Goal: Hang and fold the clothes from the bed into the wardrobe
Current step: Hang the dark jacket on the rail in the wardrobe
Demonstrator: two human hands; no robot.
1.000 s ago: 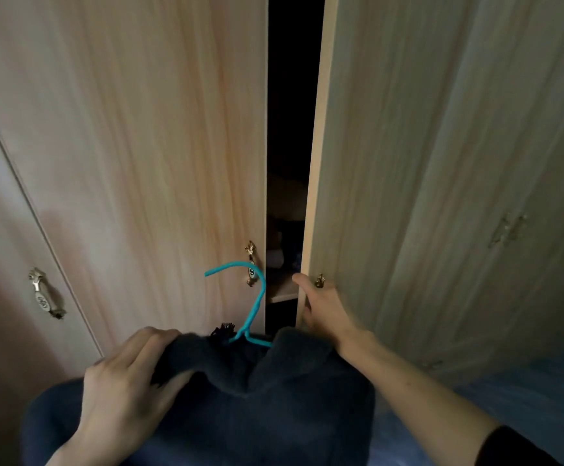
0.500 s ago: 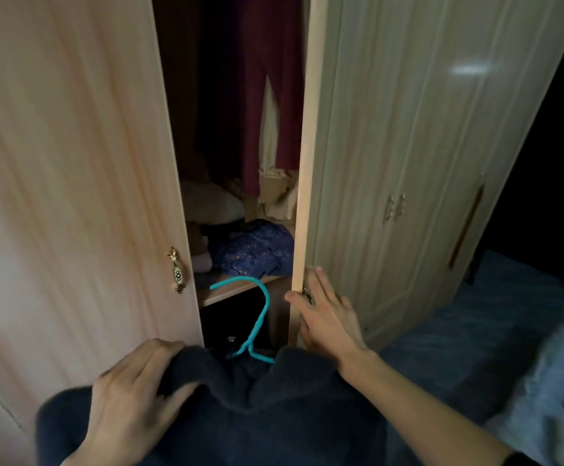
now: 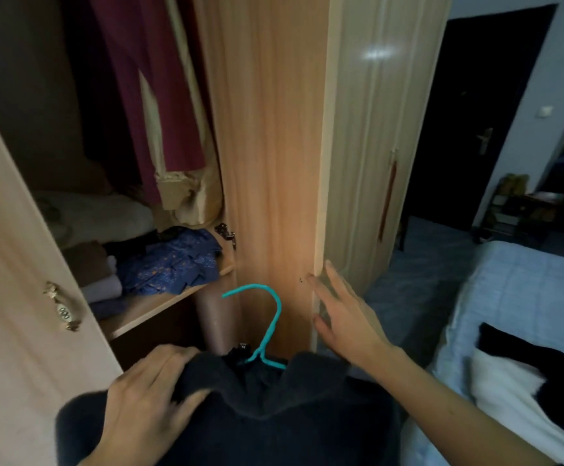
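Observation:
A dark fleece garment [image 3: 273,408] hangs on a teal hanger [image 3: 268,324], whose hook sticks up in front of the open wardrobe [image 3: 21,95]. My left hand [image 3: 146,398] grips the garment's left shoulder. My right hand [image 3: 341,317] is spread flat, fingers apart, against the edge of the right wardrobe door [image 3: 273,163], which stands swung wide. Inside hang a maroon garment [image 3: 146,79] and a beige one [image 3: 186,193]; folded clothes [image 3: 169,260] lie on the shelf [image 3: 159,304].
The left wardrobe door [image 3: 15,297] with a brass handle [image 3: 60,306] stands open at the left. A bed [image 3: 526,297] with a light blue cover and a black-and-white item [image 3: 536,375] is at the right. A dark doorway [image 3: 475,112] lies behind.
The right wardrobe door has swung from nearly closed to wide open under my right hand, showing the inside. My view turned right, bringing the bed in. My left hand kept its hold.

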